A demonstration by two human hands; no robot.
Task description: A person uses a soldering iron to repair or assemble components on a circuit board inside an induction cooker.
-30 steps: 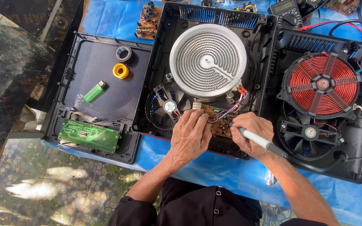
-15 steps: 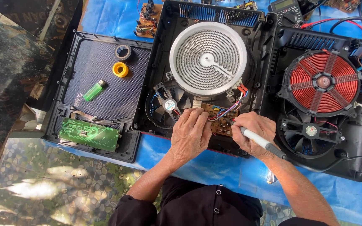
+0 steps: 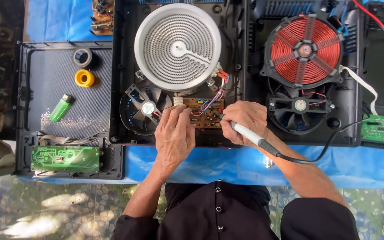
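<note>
A small round white sticker [image 3: 148,108] sits on the fan just left of the left hand [image 3: 174,135]. Another round white sticker [image 3: 300,105] is right of the right hand [image 3: 244,121].

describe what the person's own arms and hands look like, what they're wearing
Both hands are bare: the left hand and the right hand wear no gloves, and no rings or watch can be seen. The forearms are uncovered. Dark, black-looking sleeves end near the elbows, and the matching dark shirt has small buttons down its front.
</note>
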